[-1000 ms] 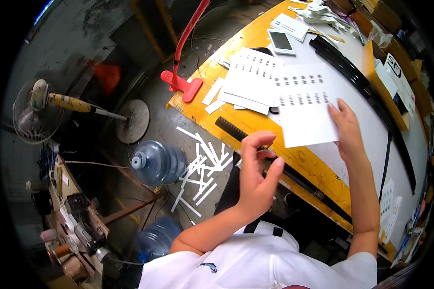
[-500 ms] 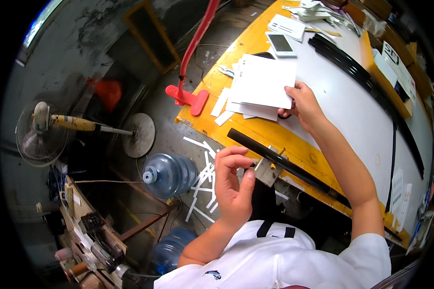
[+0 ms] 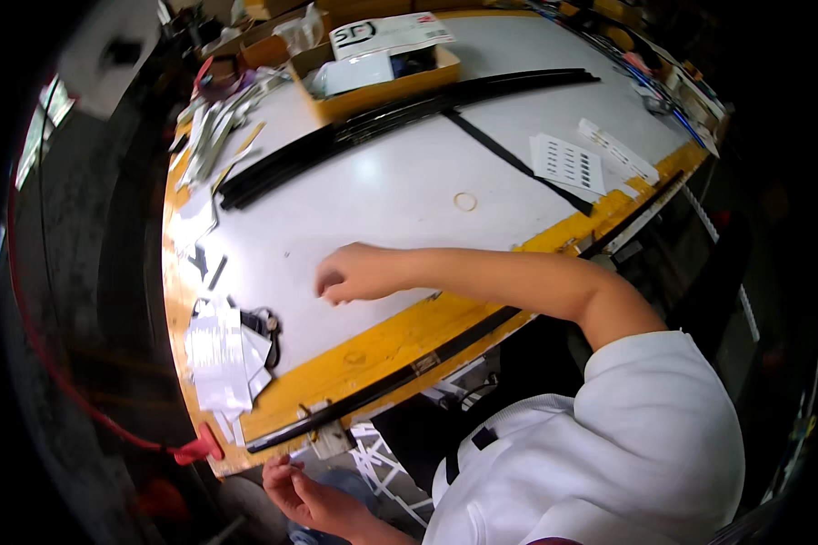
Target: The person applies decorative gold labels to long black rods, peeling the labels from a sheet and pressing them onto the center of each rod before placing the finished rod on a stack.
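Note:
My right hand (image 3: 359, 272) hovers over the white tabletop (image 3: 373, 204), its fingers curled inward; whether anything is inside is hidden. To its left lies a stack of white paper sheets (image 3: 218, 363), with a dark looped object (image 3: 273, 336) beside it. A long black tube (image 3: 364, 397) runs along the table's yellow front edge, above a small metal block (image 3: 330, 442). Just off that edge, close to the tube's left end, my left hand (image 3: 295, 495) is held with fingers loosely bent and thumb apart, holding nothing visible.
Long black strips (image 3: 291, 168) lie across the far tabletop before a cardboard box (image 3: 332, 107). A rubber band (image 3: 464, 201) and printed sheets (image 3: 568, 163) sit to the right. A red clamp (image 3: 200, 445) grips the left corner. White offcuts (image 3: 373, 459) litter the floor.
The view has swung right. My right hand has left the paper stack and moved right over the tabletop. The papers now lie on the table; my left hand stays near the tube's end.

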A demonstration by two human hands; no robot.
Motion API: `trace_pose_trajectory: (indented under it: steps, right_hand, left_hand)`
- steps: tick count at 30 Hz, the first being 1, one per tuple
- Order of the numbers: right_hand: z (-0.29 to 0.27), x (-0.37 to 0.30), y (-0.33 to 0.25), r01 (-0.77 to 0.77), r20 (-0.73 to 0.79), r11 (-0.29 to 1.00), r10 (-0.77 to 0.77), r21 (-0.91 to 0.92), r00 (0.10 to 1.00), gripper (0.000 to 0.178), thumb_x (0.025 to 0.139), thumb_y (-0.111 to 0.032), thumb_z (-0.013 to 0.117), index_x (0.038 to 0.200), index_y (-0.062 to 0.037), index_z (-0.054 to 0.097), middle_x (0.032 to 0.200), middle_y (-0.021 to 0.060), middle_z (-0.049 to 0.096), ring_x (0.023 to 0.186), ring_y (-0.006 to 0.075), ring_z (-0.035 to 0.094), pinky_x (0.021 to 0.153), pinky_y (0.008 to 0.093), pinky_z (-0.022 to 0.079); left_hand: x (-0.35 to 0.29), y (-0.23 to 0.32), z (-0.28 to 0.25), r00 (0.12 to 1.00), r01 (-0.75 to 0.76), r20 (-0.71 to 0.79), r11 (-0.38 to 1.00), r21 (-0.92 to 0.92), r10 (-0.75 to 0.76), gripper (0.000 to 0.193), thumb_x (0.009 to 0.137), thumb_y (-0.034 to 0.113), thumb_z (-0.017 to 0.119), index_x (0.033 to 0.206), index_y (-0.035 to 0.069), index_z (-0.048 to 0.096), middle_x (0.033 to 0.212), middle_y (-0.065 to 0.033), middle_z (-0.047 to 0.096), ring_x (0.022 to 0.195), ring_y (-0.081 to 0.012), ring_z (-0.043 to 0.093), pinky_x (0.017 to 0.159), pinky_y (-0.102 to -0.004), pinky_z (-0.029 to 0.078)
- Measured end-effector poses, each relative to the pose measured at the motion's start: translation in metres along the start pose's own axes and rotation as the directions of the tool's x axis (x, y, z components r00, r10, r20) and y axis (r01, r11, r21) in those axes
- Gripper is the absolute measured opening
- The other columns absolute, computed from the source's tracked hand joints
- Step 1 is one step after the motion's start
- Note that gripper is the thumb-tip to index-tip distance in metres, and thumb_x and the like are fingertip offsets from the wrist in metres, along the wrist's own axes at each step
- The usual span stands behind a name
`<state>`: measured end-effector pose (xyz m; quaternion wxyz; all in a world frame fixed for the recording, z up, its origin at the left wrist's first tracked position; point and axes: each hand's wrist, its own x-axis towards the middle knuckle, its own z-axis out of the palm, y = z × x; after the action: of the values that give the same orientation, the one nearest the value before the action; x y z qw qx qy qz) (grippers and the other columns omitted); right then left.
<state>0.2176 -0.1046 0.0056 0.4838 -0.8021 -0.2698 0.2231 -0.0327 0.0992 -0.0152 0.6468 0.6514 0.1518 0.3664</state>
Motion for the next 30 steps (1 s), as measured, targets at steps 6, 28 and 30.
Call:
trace_pose_trajectory:
  steps: [6,28,30]
  right_hand:
    - [-0.143,-0.121,0.100,-0.311,-0.596,0.893,0.061,-0.327,0.801,0.020,0.083,-0.014,0.062,0.099,-0.0034,0.069,0.093,0.0146,0.070,0.088,0.0274,0.067,0.077,0.0364,0.052]
    - [-0.254,-0.329,0.196,-0.575,-0.584,0.575,0.197,-0.582,0.788,0.051,0.081,-0.023,0.073,0.125,-0.0031,0.060,0.123,0.0196,0.062,0.110,0.0355,0.060,0.094,0.0401,0.048]
    - [-0.251,-0.328,0.193,-0.518,-0.563,0.573,0.116,-0.635,0.818,0.045,0.082,-0.021,0.070,0.123,-0.0036,0.061,0.114,0.0208,0.065,0.102,0.0360,0.063,0.090,0.0402,0.050]
  left_hand:
    - [-0.007,0.003,0.026,0.994,-0.016,0.105,1.000,0.009,0.015,0.011,0.088,0.005,0.058,0.098,0.001,0.060,0.104,-0.0107,0.058,0.098,-0.0230,0.056,0.087,-0.0337,0.045]
    - [-0.061,0.021,0.169,0.896,0.058,0.442,0.998,-0.031,-0.038,0.008,0.084,-0.005,0.055,0.083,0.003,0.053,0.093,-0.0088,0.053,0.091,-0.0178,0.050,0.082,-0.0285,0.041]
    - [-0.063,0.022,0.169,0.893,0.072,0.448,0.997,-0.035,-0.049,0.007,0.084,-0.005,0.055,0.083,0.002,0.054,0.093,-0.0088,0.053,0.090,-0.0179,0.050,0.083,-0.0287,0.041]
